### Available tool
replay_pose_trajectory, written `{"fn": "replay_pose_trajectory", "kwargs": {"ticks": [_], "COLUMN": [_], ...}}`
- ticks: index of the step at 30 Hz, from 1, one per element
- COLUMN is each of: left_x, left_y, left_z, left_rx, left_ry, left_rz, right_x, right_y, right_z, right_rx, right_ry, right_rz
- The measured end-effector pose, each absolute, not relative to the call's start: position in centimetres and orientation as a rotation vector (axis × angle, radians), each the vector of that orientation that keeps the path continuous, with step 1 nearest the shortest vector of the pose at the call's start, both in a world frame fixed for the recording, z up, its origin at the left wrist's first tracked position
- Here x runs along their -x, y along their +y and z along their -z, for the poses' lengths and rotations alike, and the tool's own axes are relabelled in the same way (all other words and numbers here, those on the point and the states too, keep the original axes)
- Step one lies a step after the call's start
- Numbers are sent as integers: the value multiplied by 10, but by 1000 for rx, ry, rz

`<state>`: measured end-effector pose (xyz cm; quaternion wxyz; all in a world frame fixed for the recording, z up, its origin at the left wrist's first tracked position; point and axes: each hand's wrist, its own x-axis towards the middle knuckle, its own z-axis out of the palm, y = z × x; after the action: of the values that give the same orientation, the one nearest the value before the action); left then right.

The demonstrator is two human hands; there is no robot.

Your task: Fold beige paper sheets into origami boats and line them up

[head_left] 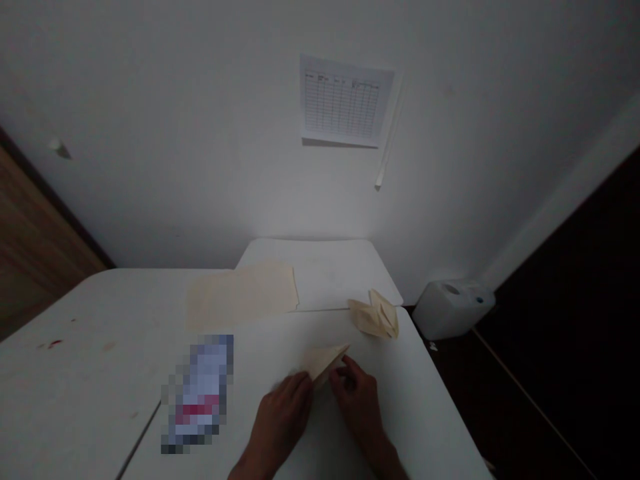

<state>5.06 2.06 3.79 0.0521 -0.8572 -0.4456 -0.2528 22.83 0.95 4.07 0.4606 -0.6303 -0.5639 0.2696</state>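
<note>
Closely, on the near part of the white tabletop (425,400), the left hand (277,420) and right hand (357,407) hold a folded cream paper (323,363) in a narrow pinch, apparently between fingers and thumbs, though the dim view hides the exact hold. Another folded paper (375,315) sits just beyond, near the far right corner. A flat cream sheet (243,293) lies toward the far edge, and a pixelated object (197,393) lies left of the hands.
</note>
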Motion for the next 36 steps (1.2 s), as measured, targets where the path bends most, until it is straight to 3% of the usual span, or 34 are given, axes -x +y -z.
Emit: {"fn": "replay_pose_trajectory", "kwargs": {"ticks": [8, 19, 27, 36], "left_x": [-60, -85, -77, -51], "left_y": [19, 38, 51, 73], "left_z": [-25, -62, -47, -42], "left_rx": [2529, 2678, 2738, 2788], "left_ry": [-1401, -2065, -2101, -2114], "left_rz": [916, 637, 1547, 1847], "right_x": [-211, -204, -209, -230], "right_y": [10, 11, 17, 39], "right_z": [-57, -64, -59, -41], "right_rx": [1442, 1560, 1558, 1432], "right_ry": [-1320, -1456, -1425, -1377], "right_rz": [-847, -613, -606, -723]}}
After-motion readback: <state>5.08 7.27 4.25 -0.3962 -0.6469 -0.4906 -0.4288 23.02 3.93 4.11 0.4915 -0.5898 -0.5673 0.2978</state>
